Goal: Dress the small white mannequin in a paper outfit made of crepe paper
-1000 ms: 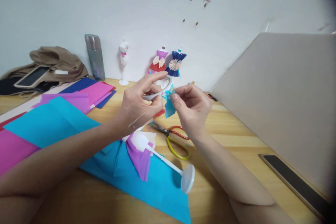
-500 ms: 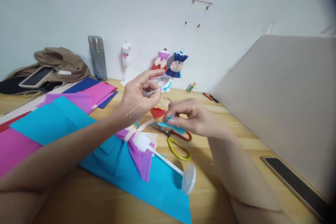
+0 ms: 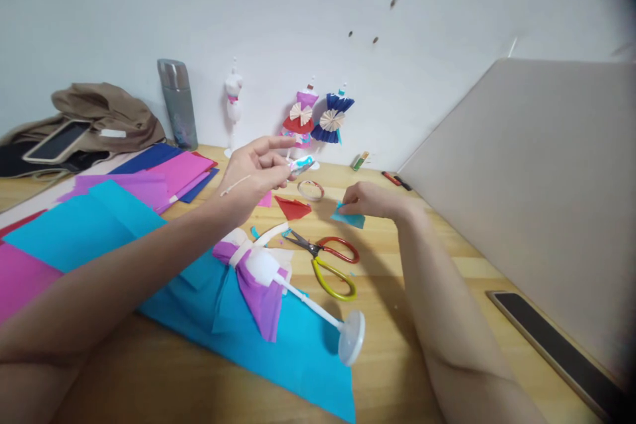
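My left hand (image 3: 251, 172) is raised over the table and pinches a small tape roll (image 3: 301, 165), seen edge-on, between thumb and fingers. My right hand (image 3: 371, 200) rests low on the wooden table (image 3: 447, 258), fingers curled onto a small blue paper piece (image 3: 349, 218) that lies flat there. Between my arms a white doll mannequin (image 3: 263, 268) in a purple paper dress lies on a blue paper sheet (image 3: 298, 358), its round stand base (image 3: 352, 338) pointing toward me. Scissors (image 3: 328, 262) with red and yellow handles lie just right of it.
A red paper scrap (image 3: 293, 207) and a second tape ring (image 3: 311, 190) lie beyond the scissors. Two dressed mannequins (image 3: 315, 118), a bare one (image 3: 233, 103) and a thermos (image 3: 177, 104) stand by the wall. Coloured sheets (image 3: 149, 179) left, laptop lid (image 3: 536, 165) and phone (image 3: 561, 351) right.
My right hand has come down and away from the left, carrying the blue paper piece from beside the tape roll to the table. My left hand has stayed raised with the roll.
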{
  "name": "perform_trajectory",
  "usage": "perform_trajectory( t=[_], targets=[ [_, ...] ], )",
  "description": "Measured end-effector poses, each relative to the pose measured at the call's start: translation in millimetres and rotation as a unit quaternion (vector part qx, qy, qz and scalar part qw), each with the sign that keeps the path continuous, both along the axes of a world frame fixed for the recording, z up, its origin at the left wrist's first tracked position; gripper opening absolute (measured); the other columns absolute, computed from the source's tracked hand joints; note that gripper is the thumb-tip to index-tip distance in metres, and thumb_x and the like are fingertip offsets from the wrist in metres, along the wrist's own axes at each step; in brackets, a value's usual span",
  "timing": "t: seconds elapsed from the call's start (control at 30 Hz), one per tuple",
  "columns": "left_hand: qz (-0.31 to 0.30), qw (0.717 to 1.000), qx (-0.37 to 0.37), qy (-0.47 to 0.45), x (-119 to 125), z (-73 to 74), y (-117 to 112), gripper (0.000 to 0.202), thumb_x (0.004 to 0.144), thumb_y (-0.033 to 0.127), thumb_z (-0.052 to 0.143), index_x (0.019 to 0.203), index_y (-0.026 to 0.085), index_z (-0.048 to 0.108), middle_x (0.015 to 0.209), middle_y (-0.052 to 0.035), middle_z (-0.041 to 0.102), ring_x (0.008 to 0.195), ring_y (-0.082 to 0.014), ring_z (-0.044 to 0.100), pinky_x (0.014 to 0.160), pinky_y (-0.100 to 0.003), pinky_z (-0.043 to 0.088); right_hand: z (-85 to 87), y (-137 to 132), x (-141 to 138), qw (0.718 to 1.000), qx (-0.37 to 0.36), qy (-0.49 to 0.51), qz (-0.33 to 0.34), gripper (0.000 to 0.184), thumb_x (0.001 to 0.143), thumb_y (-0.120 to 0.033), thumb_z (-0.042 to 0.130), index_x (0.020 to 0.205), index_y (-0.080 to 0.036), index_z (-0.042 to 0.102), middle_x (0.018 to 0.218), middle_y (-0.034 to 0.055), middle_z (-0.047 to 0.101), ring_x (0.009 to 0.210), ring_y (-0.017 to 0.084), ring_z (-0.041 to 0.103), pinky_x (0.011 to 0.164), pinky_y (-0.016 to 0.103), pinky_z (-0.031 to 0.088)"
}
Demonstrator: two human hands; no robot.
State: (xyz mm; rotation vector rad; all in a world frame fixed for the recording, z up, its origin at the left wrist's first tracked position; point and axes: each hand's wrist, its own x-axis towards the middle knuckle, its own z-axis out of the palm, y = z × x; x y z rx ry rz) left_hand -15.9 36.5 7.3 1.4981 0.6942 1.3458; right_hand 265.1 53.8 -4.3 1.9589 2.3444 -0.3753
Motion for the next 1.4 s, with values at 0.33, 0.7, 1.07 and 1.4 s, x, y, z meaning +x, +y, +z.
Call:
perform_trajectory(
  t=[0.33,0.7,1.07,1.4],
  targets=[
    [0.002,0.999,0.026,-0.031,-11,9.1,2,0.033,0.076,0.017,0.071,0.109,0.020,0.069,0.068,0.0010,0.068,0.066,-0.0165,0.067,0.064,-0.028,0.052,-17.0,11,5,0.989,-0.035,0.132,-0.055,0.023,0.071,-0.007,0.064,0.084,-0.015,0.080,0.085,0.0062,0.080,0.080,0.019,0.073,0.072,0.023,0.055],
    [0.016,0.998,0.059,-0.022,-21,18.1,9,0.039,0.073,0.016,0.070,0.112,0.019,0.068,0.067,0.0007,0.069,0.065,-0.0156,0.067,0.061,-0.027,0.054,-35.3,12,-4,0.980,-0.043,0.174,-0.085,0.016,0.081,-0.023,0.066,0.067,-0.018,0.061,0.048,-0.0005,0.060,0.046,0.015,0.059,0.047,0.025,0.046],
    [-0.031,0.997,0.062,0.029,-22,12.6,7,0.049,0.077,0.020,0.071,0.126,0.014,0.067,0.079,-0.0034,0.074,0.074,-0.0149,0.070,0.067,-0.024,0.055,-4.3,-4,-26,0.969,0.157,0.179,-0.066,0.036,0.087,-0.041,0.068,0.060,-0.021,0.055,0.066,0.0057,0.061,0.063,0.018,0.056,0.060,0.031,0.042],
    [-0.086,0.985,0.100,0.110,-15,1.0,1,0.051,0.087,0.021,0.067,0.137,0.018,0.060,0.094,-0.0042,0.079,0.087,-0.0167,0.076,0.082,-0.028,0.061,16.7,-59,-105,0.829,0.436,0.303,0.177,0.015,0.094,-0.019,0.063,0.101,-0.028,0.072,0.086,0.0058,0.067,0.075,0.020,0.064,0.064,0.034,0.053]
  ],
)
